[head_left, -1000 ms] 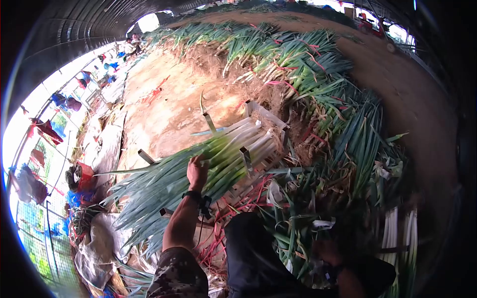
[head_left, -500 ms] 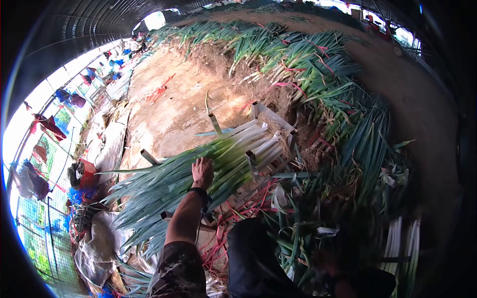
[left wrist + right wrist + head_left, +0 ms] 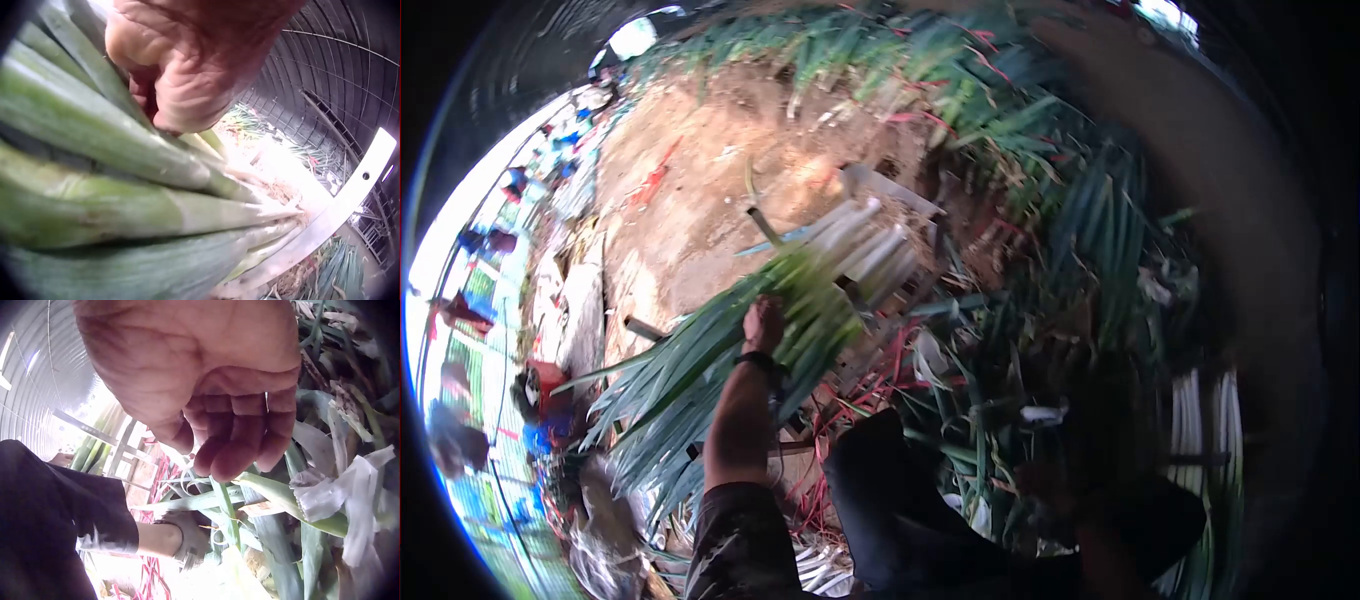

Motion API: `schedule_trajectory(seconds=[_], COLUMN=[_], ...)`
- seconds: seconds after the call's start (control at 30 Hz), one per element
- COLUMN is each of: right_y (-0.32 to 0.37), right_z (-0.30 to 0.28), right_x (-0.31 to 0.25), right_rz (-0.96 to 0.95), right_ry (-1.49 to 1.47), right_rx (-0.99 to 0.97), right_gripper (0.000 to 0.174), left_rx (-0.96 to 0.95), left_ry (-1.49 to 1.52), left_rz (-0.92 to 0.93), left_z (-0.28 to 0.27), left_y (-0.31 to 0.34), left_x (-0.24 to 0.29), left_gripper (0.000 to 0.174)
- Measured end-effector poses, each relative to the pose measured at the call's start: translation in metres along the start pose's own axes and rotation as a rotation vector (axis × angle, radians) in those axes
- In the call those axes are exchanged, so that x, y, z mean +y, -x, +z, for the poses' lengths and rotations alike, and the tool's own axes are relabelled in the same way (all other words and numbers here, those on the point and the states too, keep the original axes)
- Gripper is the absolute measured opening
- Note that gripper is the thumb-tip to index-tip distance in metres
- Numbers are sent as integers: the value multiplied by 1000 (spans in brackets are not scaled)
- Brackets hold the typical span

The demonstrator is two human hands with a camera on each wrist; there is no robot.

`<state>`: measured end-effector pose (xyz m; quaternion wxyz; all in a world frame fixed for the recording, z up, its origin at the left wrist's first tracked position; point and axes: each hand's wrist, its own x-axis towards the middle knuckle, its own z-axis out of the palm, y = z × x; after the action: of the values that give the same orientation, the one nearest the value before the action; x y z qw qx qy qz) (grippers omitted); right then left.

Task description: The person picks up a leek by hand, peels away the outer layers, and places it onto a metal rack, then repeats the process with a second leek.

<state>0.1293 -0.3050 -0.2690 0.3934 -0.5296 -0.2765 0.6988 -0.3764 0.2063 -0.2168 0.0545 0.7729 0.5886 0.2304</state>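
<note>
Long green leeks (image 3: 670,375) lie in a bundle across a low metal frame (image 3: 890,188), white stems and roots at its far end. On the leaves rests my left hand (image 3: 763,325); in the left wrist view this hand (image 3: 187,69) has its fingers curled down among the leeks (image 3: 100,215), fingertips partly hidden. My right hand (image 3: 1045,482) is dim at the lower right of the head view. The right wrist view shows that hand (image 3: 200,375) with loosely bent fingers, holding nothing, above loose leaves (image 3: 275,531) and a whitish plastic scrap (image 3: 356,494).
More leeks with red ties (image 3: 1040,130) form a long pile behind and to the right. Red strings (image 3: 825,480) lie beside my knee (image 3: 880,480). White-stemmed leeks (image 3: 1190,420) stand out at the lower right. Plastic sheeting (image 3: 605,520) lies at the lower left.
The head view has shifted, so the bundle and frame appear farther left and higher. My left hand stays on the bundle, its fingers now more curled than before.
</note>
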Motion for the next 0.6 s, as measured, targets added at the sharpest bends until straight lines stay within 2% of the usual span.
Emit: schedule_trajectory(seconds=[0.03, 0.07, 0.1, 0.13, 0.17, 0.2, 0.27, 0.3, 0.33, 0.4, 0.47, 0.53, 0.6], right_y=[7, 6, 6, -5, -12, -16, -29, -42, -47, -58, -37, -46, -50], right_z=[6, 14, 19, 15, 16, 17, 5, -6, -8, -11, 8, -4, -21], right_x=[-13, -33, -51, -47, -45, -43, -26, -11, -8, -3, -67, -76, -70], right_rz=[49, 66, 87, 21, 15, 7, 58, 113, 64, -29, 34, -29, -89], right_ry=[-130, 89, 308, 708, 672, 641, 485, 355, 410, 525, 459, 396, 345], right_rx=[12, 23, 31, -8, 50, 100, 152, 162, 198, 278, 343, 418, 519], right_gripper=[38, 39, 41, 41, 36, 32, 23, 20, 19, 20, 20, 19, 20], left_rx=[-89, -100, -132, -27, -1, 63, -84, -137, -190, -245, -325, -407, -498], left_ry=[-45, -120, -132, -110, -58, 64, 342, 597, 851, 1036, 1295, 1606, 1704], left_rz=[7, 17, -117, 39, -7, 174, 192, 199, 202, 172, 54, -9, -75], left_z=[-15, -30, -35, -50, -65, -61, -93, -112, -131, -163, -171, -162, -142], left_y=[-7, -10, -22, -27, -34, -47, -61, -55, -42, -15, 11, 34, 50], left_x=[9, 30, 45, 66, 98, 95, 155, 198, 247, 329, 385, 424, 445], left_gripper=[26, 29, 30, 31, 31, 34, 37, 37, 38, 38, 36, 30, 30])
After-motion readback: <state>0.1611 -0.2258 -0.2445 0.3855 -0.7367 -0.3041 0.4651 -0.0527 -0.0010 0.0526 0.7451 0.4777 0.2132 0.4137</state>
